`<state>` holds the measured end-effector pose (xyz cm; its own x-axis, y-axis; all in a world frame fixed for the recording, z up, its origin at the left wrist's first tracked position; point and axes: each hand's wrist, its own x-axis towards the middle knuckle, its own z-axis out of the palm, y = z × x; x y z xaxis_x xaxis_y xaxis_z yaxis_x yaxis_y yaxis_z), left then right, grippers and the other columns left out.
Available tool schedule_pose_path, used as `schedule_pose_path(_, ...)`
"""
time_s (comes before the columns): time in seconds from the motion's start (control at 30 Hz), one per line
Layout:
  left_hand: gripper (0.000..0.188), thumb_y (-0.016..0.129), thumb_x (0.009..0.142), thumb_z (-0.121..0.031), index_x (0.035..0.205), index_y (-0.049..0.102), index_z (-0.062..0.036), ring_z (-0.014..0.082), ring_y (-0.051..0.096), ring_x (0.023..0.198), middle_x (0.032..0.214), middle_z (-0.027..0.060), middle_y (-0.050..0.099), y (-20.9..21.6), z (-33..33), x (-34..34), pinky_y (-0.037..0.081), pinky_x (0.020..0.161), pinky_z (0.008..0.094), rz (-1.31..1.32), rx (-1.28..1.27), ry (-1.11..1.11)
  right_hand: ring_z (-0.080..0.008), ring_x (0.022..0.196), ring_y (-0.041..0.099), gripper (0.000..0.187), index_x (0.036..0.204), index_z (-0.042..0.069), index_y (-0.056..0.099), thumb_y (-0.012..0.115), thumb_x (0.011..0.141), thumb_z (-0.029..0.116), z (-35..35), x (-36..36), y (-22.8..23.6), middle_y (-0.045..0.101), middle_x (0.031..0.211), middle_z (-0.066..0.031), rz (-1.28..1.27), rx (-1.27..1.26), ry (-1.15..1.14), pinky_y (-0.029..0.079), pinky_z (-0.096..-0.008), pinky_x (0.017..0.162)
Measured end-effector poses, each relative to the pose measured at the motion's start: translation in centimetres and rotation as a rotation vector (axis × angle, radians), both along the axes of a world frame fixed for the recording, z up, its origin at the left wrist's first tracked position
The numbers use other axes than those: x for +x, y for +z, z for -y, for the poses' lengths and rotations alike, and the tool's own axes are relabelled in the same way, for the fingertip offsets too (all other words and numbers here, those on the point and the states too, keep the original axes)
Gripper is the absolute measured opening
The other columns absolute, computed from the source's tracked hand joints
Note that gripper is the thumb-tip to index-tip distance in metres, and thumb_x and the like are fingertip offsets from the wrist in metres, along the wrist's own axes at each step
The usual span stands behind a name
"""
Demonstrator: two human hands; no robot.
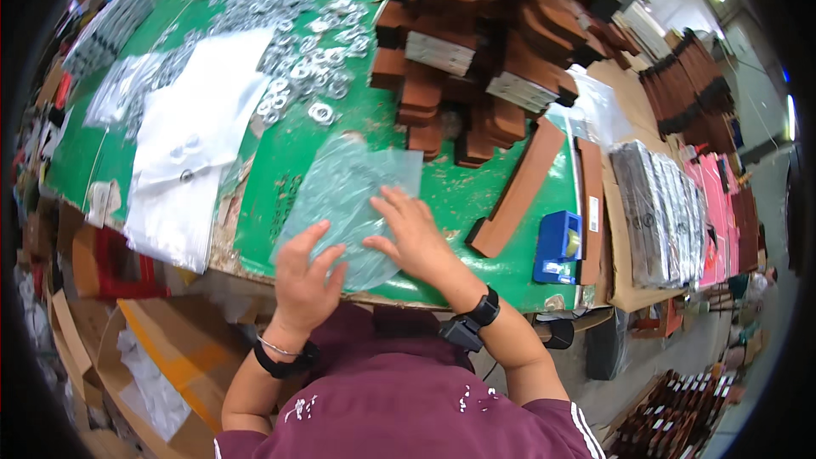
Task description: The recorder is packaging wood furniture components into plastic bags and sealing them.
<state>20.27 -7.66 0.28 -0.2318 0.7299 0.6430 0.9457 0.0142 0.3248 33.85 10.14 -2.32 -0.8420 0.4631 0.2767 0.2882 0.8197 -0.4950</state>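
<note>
A clear plastic bag [353, 178] lies crumpled on the green tabletop [272, 195] in front of me. My left hand [306, 280] is at the bag's near left side, its fingers apart and slightly curled. My right hand [414, 236] rests over the bag's right part with fingers spread, and I see nothing held in it. To the left is a stack of white plastic bags [191, 119]. Beyond the crumpled bag are many loose grey ring-shaped parts [321, 113]. A long brown wooden piece [523, 187] lies slantwise to the right of my right hand.
Brown wooden pieces [421, 89] are piled high at the back. On the right stand a blue tape dispenser [551, 248], a narrow brown strip [590, 212] and a row of plastic-wrapped packs [659, 212]. Below the table's left edge sits an open cardboard box [183, 348].
</note>
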Motion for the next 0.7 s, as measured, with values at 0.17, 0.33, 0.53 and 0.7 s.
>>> schedule_pose_path(0.17, 0.057, 0.077, 0.077, -0.019, 0.127, 0.054, -0.0031, 0.0415, 0.041, 0.133, 0.144, 0.0209, 0.044, -2.7, -2.4, 2.4, 0.034, 0.108, 0.0531, 0.142, -0.319, -0.131, -0.0408, 0.118, 0.053, 0.034, 0.112, 0.001, 0.060, 0.068, 0.087, 0.023, -3.5, 2.9, 1.9, 0.057, 0.126, -0.0214, -0.167, -0.168, -0.302, 0.044, -0.0459, 0.098)
schedule_pose_path(0.33, 0.074, 0.076, 0.078, -0.038, 0.136, 0.048, -0.0021, 0.0443, 0.028, 0.142, 0.152, 0.0222, 0.033, -3.0, -2.2, 3.2, 0.022, 0.114, 0.0589, 0.124, -0.500, -0.129, -0.0473, 0.135, 0.035, 0.065, 0.134, -0.001, 0.045, 0.074, 0.081, 0.022, -6.8, 8.9, -0.7, 0.037, 0.145, -0.0282, 0.097, 0.189, -0.854, 0.033, -0.0498, 0.110)
schedule_pose_path(0.53, 0.081, 0.075, 0.077, -0.047, 0.137, 0.046, -0.0007, 0.0446, 0.024, 0.143, 0.154, 0.0254, 0.026, -3.1, -3.2, 3.1, 0.018, 0.115, 0.0598, 0.096, -0.558, -0.127, -0.0486, 0.141, 0.024, 0.072, 0.141, -0.001, 0.038, 0.068, 0.077, 0.013, -8.1, 9.8, -4.3, 0.024, 0.152, -0.0287, -0.229, -0.120, -0.882, 0.024, -0.0501, 0.115)
schedule_pose_path(0.7, 0.083, 0.074, 0.077, -0.050, 0.137, 0.047, 0.0013, 0.0446, 0.026, 0.143, 0.154, 0.0257, 0.028, -2.5, -2.6, 3.1, 0.019, 0.114, 0.0601, 0.040, -0.492, -0.101, -0.0325, 0.130, 0.042, 0.064, 0.138, -0.003, 0.042, 0.065, 0.079, 0.006, -5.7, 11.2, -0.6, 0.039, 0.143, -0.0217, -0.668, -0.457, -0.855, 0.036, -0.0376, 0.107)
